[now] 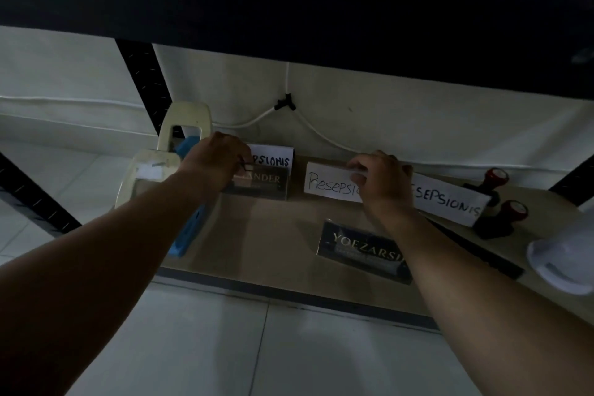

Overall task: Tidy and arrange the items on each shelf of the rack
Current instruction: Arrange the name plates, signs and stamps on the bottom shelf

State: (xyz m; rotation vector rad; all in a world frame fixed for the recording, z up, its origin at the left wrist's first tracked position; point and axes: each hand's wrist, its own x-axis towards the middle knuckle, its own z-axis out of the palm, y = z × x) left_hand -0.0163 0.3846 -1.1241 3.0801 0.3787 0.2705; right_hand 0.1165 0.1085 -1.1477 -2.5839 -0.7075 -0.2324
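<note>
Head view | right hand [382, 183] hides card [328, 185] lettering | left fingers [239, 154] unclear

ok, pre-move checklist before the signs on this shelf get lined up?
1. Left hand on the dark nameplate: ok, fingers at its top edge.
2. Right hand grips the white Resepsionis card: ok.
3. YOEZARSI nameplate clear of both hands: ok, untouched in front.
4. Two red-topped stamps standing: ok.
5. Right-hand card square to the shelf: not ok, angled.
6. Card behind the dark nameplate upright: cannot tell.
</note>
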